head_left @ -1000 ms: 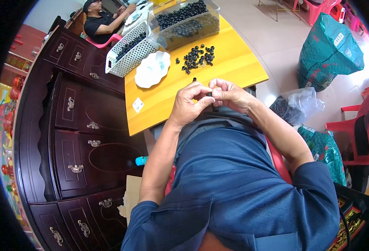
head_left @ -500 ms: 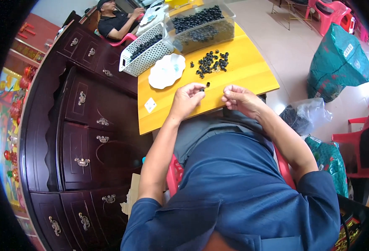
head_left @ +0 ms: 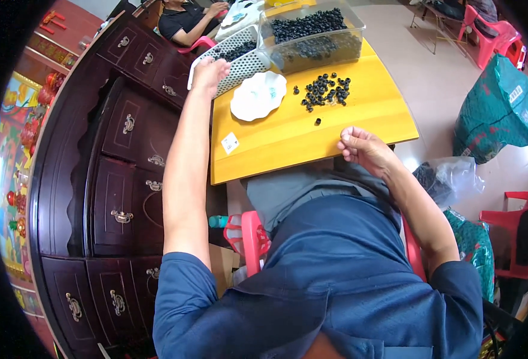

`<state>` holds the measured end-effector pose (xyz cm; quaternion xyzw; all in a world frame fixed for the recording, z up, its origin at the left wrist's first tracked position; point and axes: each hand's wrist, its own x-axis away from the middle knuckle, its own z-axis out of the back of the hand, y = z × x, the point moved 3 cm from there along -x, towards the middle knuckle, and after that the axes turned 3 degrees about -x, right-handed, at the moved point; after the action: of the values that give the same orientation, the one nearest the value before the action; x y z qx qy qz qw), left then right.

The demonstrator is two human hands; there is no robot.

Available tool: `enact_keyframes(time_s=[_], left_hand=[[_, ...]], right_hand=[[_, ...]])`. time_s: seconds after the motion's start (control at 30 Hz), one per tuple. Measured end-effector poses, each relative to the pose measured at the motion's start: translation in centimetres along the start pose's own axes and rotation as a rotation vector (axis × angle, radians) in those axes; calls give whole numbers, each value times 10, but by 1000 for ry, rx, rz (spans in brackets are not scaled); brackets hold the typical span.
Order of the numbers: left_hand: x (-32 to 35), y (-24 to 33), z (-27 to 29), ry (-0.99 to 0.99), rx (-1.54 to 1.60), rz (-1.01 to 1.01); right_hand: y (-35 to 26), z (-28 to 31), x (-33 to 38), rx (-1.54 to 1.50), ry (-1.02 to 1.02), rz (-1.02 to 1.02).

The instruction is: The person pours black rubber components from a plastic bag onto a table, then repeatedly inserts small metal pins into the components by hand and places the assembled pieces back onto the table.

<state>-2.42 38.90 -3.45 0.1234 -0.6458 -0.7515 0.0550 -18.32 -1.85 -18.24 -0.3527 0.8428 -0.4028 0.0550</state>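
Left hand (head_left: 209,73) fingertips sit over the white basket (head_left: 240,57) rim; can't tell if they hold anything. Right hand (head_left: 360,146) fingers curled, whatever is pinched is too small to see. Clear tub (head_left: 312,36) cut by top edge. Person (head_left: 186,21) at far end cut off at top. Black pieces (head_left: 324,90) too small to tell their kind.

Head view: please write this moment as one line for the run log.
left hand: over white perforated plastic basket | right hand: fingers curled, at edge of yellow wooden table | small black round pieces: loose pile on table
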Motion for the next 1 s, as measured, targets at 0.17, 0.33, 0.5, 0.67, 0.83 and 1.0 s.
enact_keyframes(time_s=[0.17,0.33,0.5,0.67,0.83,1.0], left_hand=[[81,-33,-93,-293,-297,30],[136,-72,-145,-349,-700,-408],[143,-59,-185,-336,-868,-645],[131,-63,-204,-345,-979,-648],[128,-64,-210,-272,-1026,-614],[131,-53,-228,-336,-1086,-606]], right_hand=[[-1,11,1,9,32,29],[5,7,-3,16,35,1],[3,9,0,14,52,4],[0,10,1,17,55,12],[-1,11,1,18,74,16],[0,13,0,26,66,25]])
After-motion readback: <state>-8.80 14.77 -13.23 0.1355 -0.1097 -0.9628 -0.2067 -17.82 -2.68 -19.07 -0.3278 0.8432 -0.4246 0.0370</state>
